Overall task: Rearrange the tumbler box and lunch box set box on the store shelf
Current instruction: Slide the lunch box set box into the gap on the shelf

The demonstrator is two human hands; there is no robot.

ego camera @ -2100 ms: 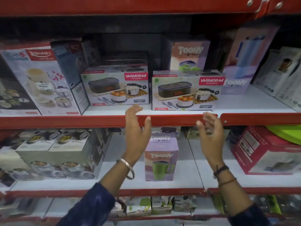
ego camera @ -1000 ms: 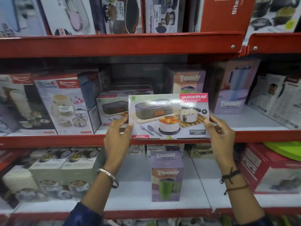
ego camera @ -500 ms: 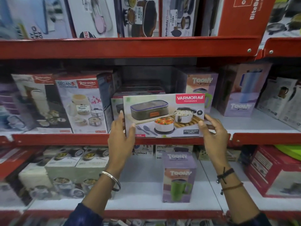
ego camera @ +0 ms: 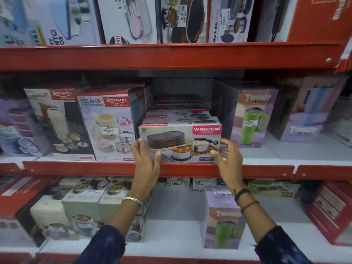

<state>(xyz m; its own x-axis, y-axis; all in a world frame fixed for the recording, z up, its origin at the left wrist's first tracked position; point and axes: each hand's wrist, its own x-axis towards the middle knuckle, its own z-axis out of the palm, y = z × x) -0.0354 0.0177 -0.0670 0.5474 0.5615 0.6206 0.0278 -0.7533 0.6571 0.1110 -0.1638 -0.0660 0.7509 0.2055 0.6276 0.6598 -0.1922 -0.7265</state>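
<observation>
The Varmora lunch box set box [ego camera: 181, 130] rests on the middle shelf [ego camera: 266, 170], directly in front of more Varmora boxes [ego camera: 179, 114] lined up behind it. My left hand [ego camera: 146, 161] presses on its lower left front corner, fingers spread. My right hand [ego camera: 228, 159] curls around its lower right corner. A Toony tumbler box [ego camera: 255, 119] with a green mug picture stands upright just to the right, a narrow gap away. Another Toony tumbler box [ego camera: 223, 218] stands alone on the lower shelf below my right wrist.
Tall Rishabh lunch carrier boxes [ego camera: 106, 126] stand close on the left. A larger purple Toony box [ego camera: 308, 115] sits further right. The top shelf is packed with boxes [ego camera: 133, 18]. A red box [ego camera: 333, 208] and lunch set boxes [ego camera: 80, 204] are on the lower shelf.
The lunch box set box was held up in front of the shelf edge; now it sits on the middle shelf in front of the other Varmora boxes. Both hands dropped to its lower corners.
</observation>
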